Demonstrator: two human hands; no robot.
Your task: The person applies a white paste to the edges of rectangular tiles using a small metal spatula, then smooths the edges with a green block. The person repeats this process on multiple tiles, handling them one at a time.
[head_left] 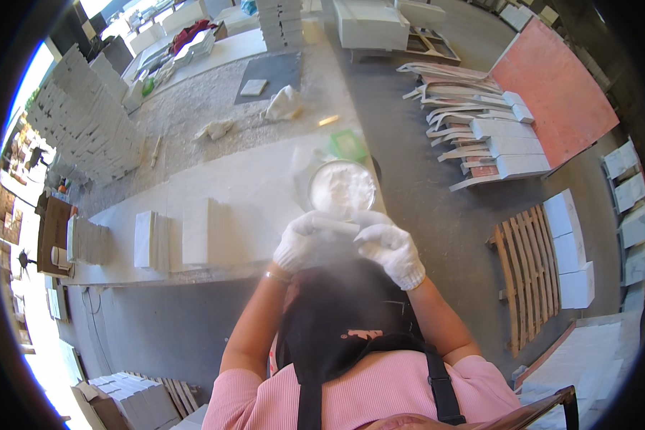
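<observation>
White knit gloves cover both of my hands, which meet in front of my apron at the near edge of the table (pixel 258 179). A slim white piece (pixel 337 226), like a narrow strip of tile, spans the gap between them. My left hand (pixel 295 240) closes on its left end, and my right hand (pixel 390 251) grips it near the right end. Just beyond the strip stands a round bowl (pixel 311 192) of white powder (pixel 340 188). Whitish haze blurs the strip's edges. Behind the bowl sits a green open box (pixel 347 145).
White tile stacks stand along the table's near left edge (pixel 196 231) and in a tall pile (pixel 86 118) at far left. Crumpled cloths (pixel 283 104) lie farther back. Right of the table are a wooden pallet (pixel 530 276), white blocks (pixel 509 147) and a reddish board (pixel 555 93).
</observation>
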